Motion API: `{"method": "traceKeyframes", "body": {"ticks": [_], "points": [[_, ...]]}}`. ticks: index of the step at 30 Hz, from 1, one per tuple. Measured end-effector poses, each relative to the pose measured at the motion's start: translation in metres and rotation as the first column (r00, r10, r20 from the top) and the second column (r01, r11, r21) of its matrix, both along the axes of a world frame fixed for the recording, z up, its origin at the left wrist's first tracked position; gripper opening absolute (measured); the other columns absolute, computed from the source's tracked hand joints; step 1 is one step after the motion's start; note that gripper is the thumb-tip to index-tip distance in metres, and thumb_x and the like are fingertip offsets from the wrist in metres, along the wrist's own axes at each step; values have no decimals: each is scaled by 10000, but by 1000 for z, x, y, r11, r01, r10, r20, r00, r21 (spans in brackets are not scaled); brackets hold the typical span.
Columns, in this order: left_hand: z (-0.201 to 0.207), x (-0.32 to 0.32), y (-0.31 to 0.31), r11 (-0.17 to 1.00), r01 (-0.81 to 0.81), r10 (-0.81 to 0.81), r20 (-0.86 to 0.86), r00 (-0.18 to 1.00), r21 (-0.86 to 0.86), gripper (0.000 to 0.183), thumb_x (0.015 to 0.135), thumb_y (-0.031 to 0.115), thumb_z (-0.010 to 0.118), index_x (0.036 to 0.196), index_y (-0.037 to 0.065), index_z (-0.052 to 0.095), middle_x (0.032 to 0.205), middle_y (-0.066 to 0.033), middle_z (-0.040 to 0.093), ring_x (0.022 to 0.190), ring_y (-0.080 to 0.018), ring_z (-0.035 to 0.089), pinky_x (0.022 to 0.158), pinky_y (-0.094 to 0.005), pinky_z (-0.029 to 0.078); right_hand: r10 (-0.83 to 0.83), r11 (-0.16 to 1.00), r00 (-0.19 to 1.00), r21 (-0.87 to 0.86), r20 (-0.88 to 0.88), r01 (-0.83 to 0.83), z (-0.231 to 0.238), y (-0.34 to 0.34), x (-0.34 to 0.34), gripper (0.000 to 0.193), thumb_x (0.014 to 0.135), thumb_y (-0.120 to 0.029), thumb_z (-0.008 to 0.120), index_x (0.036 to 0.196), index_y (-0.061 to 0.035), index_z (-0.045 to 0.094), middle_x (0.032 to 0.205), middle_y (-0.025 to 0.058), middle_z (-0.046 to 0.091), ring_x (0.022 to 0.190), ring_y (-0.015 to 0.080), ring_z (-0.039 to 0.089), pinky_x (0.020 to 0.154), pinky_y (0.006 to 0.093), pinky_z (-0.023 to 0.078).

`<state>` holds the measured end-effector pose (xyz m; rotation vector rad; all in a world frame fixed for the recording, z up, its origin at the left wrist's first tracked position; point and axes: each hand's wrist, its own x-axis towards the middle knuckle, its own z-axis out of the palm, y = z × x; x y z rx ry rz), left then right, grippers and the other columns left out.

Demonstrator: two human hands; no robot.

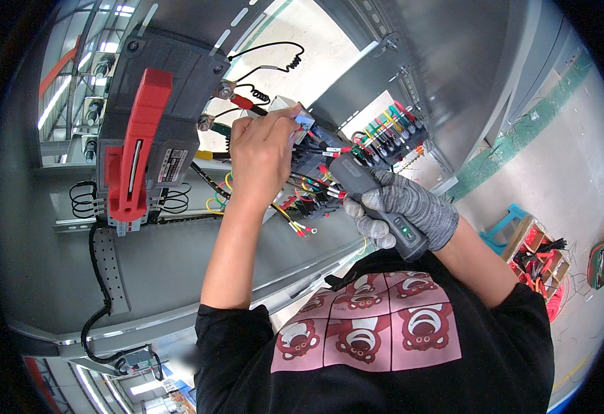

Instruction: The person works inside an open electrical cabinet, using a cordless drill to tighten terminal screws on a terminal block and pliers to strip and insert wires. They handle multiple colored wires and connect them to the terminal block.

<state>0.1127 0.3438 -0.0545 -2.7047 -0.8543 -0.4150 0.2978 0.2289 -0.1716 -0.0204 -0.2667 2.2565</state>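
My bare left hand (264, 148) reaches into a grey metal cabinet. Its fingers are bent around a small white-and-blue block-shaped electrical component (305, 120), partly hidden by the hand. My right hand (412, 207), in a grey knit glove, is wrapped around a dark grey cordless screwdriver (354, 174) with a small green light near its rear end. The tool slants up and left toward the wired components, and its tip is hard to make out. Below it hang loose wires with red and yellow ring terminals (305, 231).
A large dark breaker switch (185, 90) with a red handle (143, 138) stands at left. Colored wires enter a row of terminals (391, 134) at right. Black cable (98, 276) runs along the cabinet wall. On the floor at right are a divided tool box (538, 259) and a blue stool (505, 231).
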Motion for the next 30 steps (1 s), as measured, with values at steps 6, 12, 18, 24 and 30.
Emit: {"method": "traceKeyframes", "body": {"ticks": [6, 12, 18, 24, 30], "points": [[3, 1, -1, 1000, 9, -9, -8, 1000, 4, 141, 768, 6, 651, 870, 76, 585, 1086, -21, 682, 841, -224, 622, 795, -362, 383, -6, 999, 999, -33, -40, 5, 3, -1, -1, 420, 870, -113, 643, 1232, -7, 460, 900, 118, 580, 572, 143, 566, 417, 252, 494], [3, 0, 1, 1000, 21, -21, -14, 1000, 2, 154, 759, 4, 647, 874, 71, 569, 1067, -21, 681, 884, -210, 628, 786, -363, 400, -37, 997, 999, -59, 31, 39, 12, -1, 1, 235, 875, -143, 649, 1027, 18, 571, 769, 80, 625, 540, 149, 601, 426, 250, 499], [1, 1, 5, 1000, 14, -14, 7, 1000, -11, 185, 749, 5, 672, 886, 79, 571, 1047, -20, 689, 877, -198, 632, 783, -357, 399, -42, 999, 998, -16, 52, 43, 8, 0, 0, 230, 878, -161, 650, 1005, 21, 586, 762, 81, 627, 546, 147, 607, 425, 242, 507], [0, 0, 5, 1000, 3, -2, 21, 1000, -16, 119, 816, 46, 649, 922, 81, 608, 1043, -29, 698, 850, -206, 640, 792, -338, 388, -75, 996, 994, -49, 80, 79, 12, -1, 1, 240, 884, -163, 641, 1043, 6, 577, 752, 83, 623, 558, 150, 611, 423, 250, 511], [2, 2, 3, 1000, 8, -8, 17, 1000, 4, 148, 785, -4, 628, 906, 70, 586, 1019, -27, 697, 888, -196, 639, 787, -350, 395, -76, 997, 990, 25, 116, 73, 8, 1, 1, 229, 885, -181, 644, 997, 12, 593, 715, 74, 619, 537, 144, 606, 422, 244, 505]]}}
